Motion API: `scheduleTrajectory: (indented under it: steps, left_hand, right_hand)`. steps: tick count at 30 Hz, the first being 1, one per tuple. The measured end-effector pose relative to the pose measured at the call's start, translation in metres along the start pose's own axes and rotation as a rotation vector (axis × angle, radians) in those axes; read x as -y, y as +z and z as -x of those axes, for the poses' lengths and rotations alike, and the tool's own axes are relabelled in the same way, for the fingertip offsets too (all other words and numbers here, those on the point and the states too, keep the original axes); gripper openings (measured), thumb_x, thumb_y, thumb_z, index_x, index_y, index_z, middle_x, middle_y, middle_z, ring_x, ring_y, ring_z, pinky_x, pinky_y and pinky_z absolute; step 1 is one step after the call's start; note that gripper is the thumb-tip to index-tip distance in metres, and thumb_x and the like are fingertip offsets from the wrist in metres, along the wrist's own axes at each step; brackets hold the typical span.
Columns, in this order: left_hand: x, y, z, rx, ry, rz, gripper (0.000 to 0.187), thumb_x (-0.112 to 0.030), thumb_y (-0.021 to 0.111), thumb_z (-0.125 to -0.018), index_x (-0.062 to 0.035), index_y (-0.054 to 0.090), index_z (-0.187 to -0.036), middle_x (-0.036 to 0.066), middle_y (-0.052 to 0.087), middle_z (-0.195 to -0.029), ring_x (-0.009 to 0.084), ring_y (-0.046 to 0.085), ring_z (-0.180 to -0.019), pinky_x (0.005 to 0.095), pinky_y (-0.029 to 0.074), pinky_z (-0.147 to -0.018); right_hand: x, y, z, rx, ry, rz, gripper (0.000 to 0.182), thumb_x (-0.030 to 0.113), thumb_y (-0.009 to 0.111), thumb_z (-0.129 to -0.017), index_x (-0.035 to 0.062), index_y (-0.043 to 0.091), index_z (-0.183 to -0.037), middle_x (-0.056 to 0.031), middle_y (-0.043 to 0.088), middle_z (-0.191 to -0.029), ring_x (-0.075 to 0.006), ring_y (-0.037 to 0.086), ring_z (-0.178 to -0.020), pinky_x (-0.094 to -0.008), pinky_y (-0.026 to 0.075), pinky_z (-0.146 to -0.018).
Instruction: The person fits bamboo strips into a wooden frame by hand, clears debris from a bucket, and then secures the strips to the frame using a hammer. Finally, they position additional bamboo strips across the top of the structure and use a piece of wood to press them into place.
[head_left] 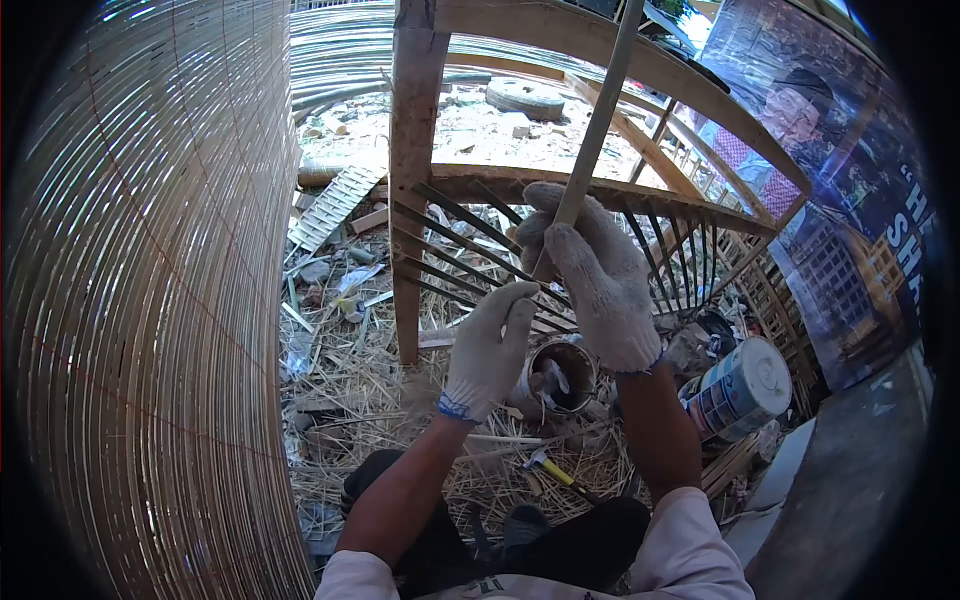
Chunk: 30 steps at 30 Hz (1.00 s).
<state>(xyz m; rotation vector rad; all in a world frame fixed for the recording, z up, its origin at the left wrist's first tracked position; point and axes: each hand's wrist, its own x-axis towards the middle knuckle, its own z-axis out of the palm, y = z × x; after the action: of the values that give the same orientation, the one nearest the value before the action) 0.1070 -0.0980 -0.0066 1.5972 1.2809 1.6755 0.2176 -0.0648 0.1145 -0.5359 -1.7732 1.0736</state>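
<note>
My right hand [598, 265], in a pale knitted work glove, is closed around a long bamboo strip [600, 120]. The strip slants up and out at the top of the head view, and its lower part is hidden by the glove. Lower and to the left, my left hand [490, 340] wears a matching glove. Its fingers are pressed together close to the strip's lower end; what they pinch, if anything, is hidden. Just beyond both hands stands a wooden frame [412, 130] with several thin dark slats [465, 240] fixed across it.
A slatted bamboo blind [150, 300] hangs along the left. A paint bucket [745, 390], an open can [562, 375] and a yellow-headed hammer [555, 470] lie among straw-like shavings [370, 400]. A printed banner [850, 200] is at right; a tyre [525, 98] lies behind.
</note>
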Motion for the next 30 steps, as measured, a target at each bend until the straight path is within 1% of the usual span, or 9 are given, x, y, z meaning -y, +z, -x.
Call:
scheduleTrajectory:
  steps: [2, 6, 7, 15, 17, 21, 26, 27, 30]
  left_hand:
    - [-0.004, -0.008, -0.002, -0.016, -0.211, 0.297, 0.034, -0.022, 0.055, -0.108, -0.0007, 0.066, -0.132, 0.013, 0.071, -0.114, 0.019, 0.068, -0.106, 0.0348, 0.053, -0.095]
    - [0.0, -0.012, -0.009, -0.113, -0.224, 0.332, 0.037, -0.024, 0.053, -0.109, -0.0006, 0.064, -0.135, 0.011, 0.071, -0.117, 0.0161, 0.066, -0.107, 0.0326, 0.053, -0.095]
    - [0.011, -0.009, -0.013, -0.16, -0.145, 0.254, 0.038, -0.025, 0.054, -0.109, 0.0001, 0.063, -0.136, 0.011, 0.071, -0.115, 0.0166, 0.067, -0.105, 0.0328, 0.053, -0.093]
    - [0.042, 0.009, -0.037, -0.306, -0.185, 0.231, 0.037, -0.023, 0.054, -0.108, -0.0003, 0.062, -0.136, 0.013, 0.072, -0.113, 0.0174, 0.068, -0.099, 0.0337, 0.054, -0.089]
    - [0.04, 0.006, -0.047, -0.387, -0.062, 0.015, 0.036, -0.025, 0.059, -0.104, -0.0024, 0.065, -0.131, 0.02, 0.069, -0.123, 0.0334, 0.067, -0.111, 0.0432, 0.052, -0.099]
    - [0.041, -0.006, -0.077, -0.52, 0.215, -0.316, 0.033, -0.015, 0.068, -0.099, -0.0062, 0.063, -0.131, 0.016, 0.068, -0.109, 0.0323, 0.068, -0.101, 0.0451, 0.055, -0.09]
    - [0.043, -0.013, -0.085, -0.487, 0.173, -0.288, 0.038, -0.019, 0.068, -0.1, -0.0069, 0.061, -0.136, 0.017, 0.067, -0.113, 0.0316, 0.068, -0.103, 0.0446, 0.055, -0.09]
    - [0.044, -0.014, -0.085, -0.444, 0.126, -0.259, 0.04, -0.02, 0.067, -0.101, -0.0069, 0.06, -0.138, 0.018, 0.067, -0.116, 0.0312, 0.068, -0.104, 0.0441, 0.054, -0.092]
    - [0.04, -0.016, -0.085, -0.356, 0.04, -0.201, 0.044, -0.022, 0.066, -0.102, -0.0066, 0.058, -0.142, 0.02, 0.067, -0.123, 0.0306, 0.068, -0.108, 0.0432, 0.054, -0.094]
  right_hand:
    - [-0.012, -0.006, -0.009, -0.015, 0.045, 0.029, 0.039, 0.028, 0.061, -0.108, -0.0003, 0.062, -0.135, -0.0085, 0.071, -0.109, -0.0131, 0.067, -0.094, -0.0309, 0.056, -0.085]
    - [-0.031, -0.021, -0.03, 0.019, 0.083, 0.107, 0.033, 0.028, 0.063, -0.107, -0.0001, 0.067, -0.125, -0.0096, 0.074, -0.108, -0.0135, 0.068, -0.097, -0.0314, 0.056, -0.086]
    - [-0.036, -0.023, -0.036, 0.018, 0.084, 0.107, 0.033, 0.028, 0.063, -0.107, -0.0001, 0.067, -0.125, -0.0096, 0.074, -0.108, -0.0135, 0.068, -0.097, -0.0314, 0.056, -0.086]
    - [-0.091, -0.046, -0.094, -0.078, 0.08, 0.26, 0.036, 0.028, 0.068, -0.102, -0.0011, 0.068, -0.123, -0.012, 0.074, -0.113, -0.0179, 0.069, -0.103, -0.0329, 0.056, -0.094]
    - [-0.092, -0.049, -0.1, -0.039, 0.076, 0.279, 0.038, 0.03, 0.069, -0.101, -0.0012, 0.069, -0.123, -0.0121, 0.074, -0.113, -0.0177, 0.069, -0.104, -0.0328, 0.056, -0.094]
    - [-0.074, -0.053, -0.104, 0.002, 0.152, 0.264, 0.042, 0.034, 0.072, -0.098, -0.0008, 0.072, -0.122, -0.0113, 0.075, -0.109, -0.0171, 0.069, -0.101, -0.0312, 0.055, -0.091]
    - [-0.06, -0.062, -0.109, 0.054, 0.215, 0.412, 0.045, 0.037, 0.076, -0.093, -0.002, 0.075, -0.116, -0.0081, 0.075, -0.101, -0.0147, 0.068, -0.09, -0.0302, 0.056, -0.081]
    - [-0.059, -0.065, -0.114, 0.081, 0.261, 0.484, 0.049, 0.039, 0.076, -0.097, -0.0017, 0.073, -0.124, -0.0105, 0.076, -0.105, -0.0157, 0.072, -0.097, -0.03, 0.059, -0.087]
    - [-0.055, -0.07, -0.118, 0.137, 0.258, 0.487, 0.049, 0.04, 0.077, -0.096, -0.0011, 0.074, -0.122, -0.0088, 0.076, -0.101, -0.0138, 0.071, -0.09, -0.0286, 0.059, -0.084]
